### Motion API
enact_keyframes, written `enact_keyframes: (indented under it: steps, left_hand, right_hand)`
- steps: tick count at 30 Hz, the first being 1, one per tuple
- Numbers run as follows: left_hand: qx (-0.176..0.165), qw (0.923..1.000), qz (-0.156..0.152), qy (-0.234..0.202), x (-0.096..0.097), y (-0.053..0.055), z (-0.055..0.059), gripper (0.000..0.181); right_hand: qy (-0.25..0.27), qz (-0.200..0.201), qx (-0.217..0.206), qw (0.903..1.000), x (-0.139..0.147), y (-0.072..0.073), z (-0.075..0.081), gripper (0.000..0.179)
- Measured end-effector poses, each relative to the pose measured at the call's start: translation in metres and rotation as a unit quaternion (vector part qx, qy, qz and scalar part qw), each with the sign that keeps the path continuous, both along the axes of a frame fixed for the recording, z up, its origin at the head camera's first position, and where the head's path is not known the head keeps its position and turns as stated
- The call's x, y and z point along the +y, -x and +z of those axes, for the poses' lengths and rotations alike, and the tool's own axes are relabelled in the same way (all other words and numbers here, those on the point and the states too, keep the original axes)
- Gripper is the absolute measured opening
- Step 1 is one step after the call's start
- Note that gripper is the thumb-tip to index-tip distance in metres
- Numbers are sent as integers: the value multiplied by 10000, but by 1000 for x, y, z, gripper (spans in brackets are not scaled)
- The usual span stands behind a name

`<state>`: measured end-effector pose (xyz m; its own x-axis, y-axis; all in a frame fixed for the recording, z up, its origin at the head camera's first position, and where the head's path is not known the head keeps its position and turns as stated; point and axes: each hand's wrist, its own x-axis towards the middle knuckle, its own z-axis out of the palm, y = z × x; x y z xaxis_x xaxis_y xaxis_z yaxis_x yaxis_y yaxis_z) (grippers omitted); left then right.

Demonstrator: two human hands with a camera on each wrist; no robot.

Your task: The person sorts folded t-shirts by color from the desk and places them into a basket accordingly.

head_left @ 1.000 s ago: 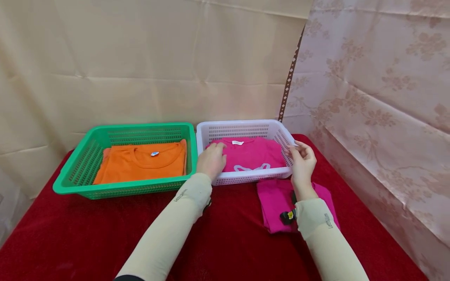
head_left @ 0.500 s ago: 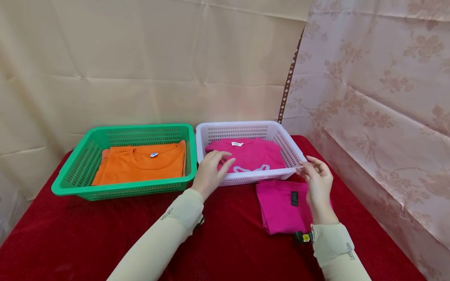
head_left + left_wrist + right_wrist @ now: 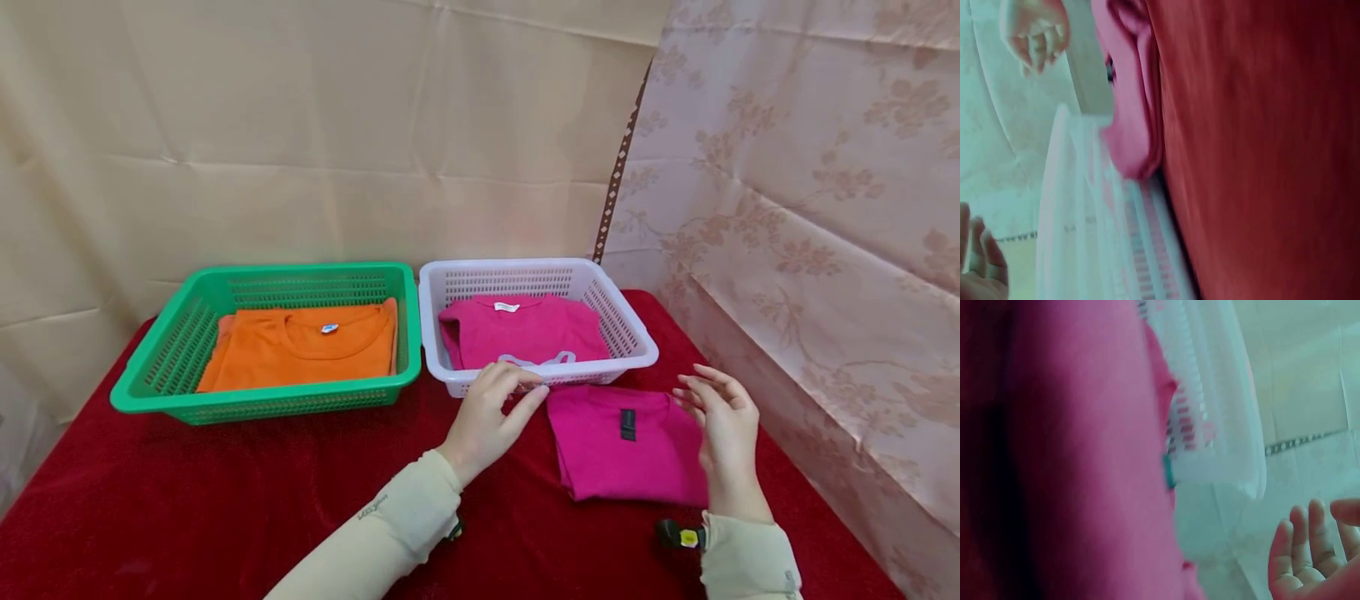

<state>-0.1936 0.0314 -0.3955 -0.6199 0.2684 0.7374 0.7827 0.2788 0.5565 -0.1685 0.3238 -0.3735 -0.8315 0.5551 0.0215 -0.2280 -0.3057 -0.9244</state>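
A folded magenta T-shirt [image 3: 626, 462] with a dark neck label lies on the red cloth in front of the white basket. At its right edge hovers my right hand [image 3: 726, 433], fingers loosely bent and holding nothing; the right wrist view shows that hand's fingers [image 3: 1300, 544] spread apart. My left hand [image 3: 487, 421] is over the cloth at the shirt's left corner, overlapping the front rim of the white basket [image 3: 637, 362] in the head view, its thumb apart from the fingers. Inside that basket sits a folded pink T-shirt [image 3: 525, 329] with a white print.
Left of the white basket stands a green basket [image 3: 262, 404] holding folded orange T-shirts [image 3: 307, 346]. Both baskets are near the back edge of the red-covered table [image 3: 187, 508]. A beige curtain [image 3: 300, 150] hangs behind, and a floral curtain [image 3: 825, 183] on the right.
Both hands have come away from the white basket. The left moved right and toward me; the right moved right and down beside the magenta T-shirt, uncovering its label.
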Motion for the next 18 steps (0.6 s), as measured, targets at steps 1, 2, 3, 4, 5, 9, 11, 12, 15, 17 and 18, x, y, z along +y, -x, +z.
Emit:
enact_keyframes:
  steps: [1,2,3,4,5,9,11,12,15,17,18]
  left_hand:
    - [-169,9998,-63,-11,2,-4,-1,15]
    - [-391,9991,-136,-21,5,-8,-2,16]
    - [-659,9976,-227,-27,7,-12,-2,17]
    - [-964,9947,-342,-32,9,-16,-2,19]
    - [-1311,9903,-463,-57,11,-19,-2,21]
    - [-2652,9601,-864,-193,20,-29,-4,30]
    - [-3210,9416,-965,-333,24,-31,-7,33]
    - [-3436,9329,-990,-420,25,-31,-8,34]
    - [-3862,9146,-985,-681,29,-31,-13,37]
    - [-4030,9061,-997,-812,31,-30,-16,39]
    - [-4110,9022,-999,-843,31,-30,-17,40]
  right_hand:
    - [-54,41,-96,9999,3,-3,-3,14]
    - [-90,70,-183,9998,6,-5,-6,15]
    - [-126,99,-262,9995,9,-7,-9,16]
    - [-123,127,-333,9993,11,-10,-12,17]
    - [-108,153,-393,9991,14,-12,-14,17]
    - [44,244,-474,9986,26,-18,-23,20]
    - [167,332,-425,9984,31,-22,-27,20]
    - [249,377,-397,9982,34,-23,-29,20]
    - [462,454,-359,9973,43,-27,-33,19]
    - [628,464,-371,9963,48,-29,-35,18]
    - [694,449,-389,9958,50,-30,-36,18]
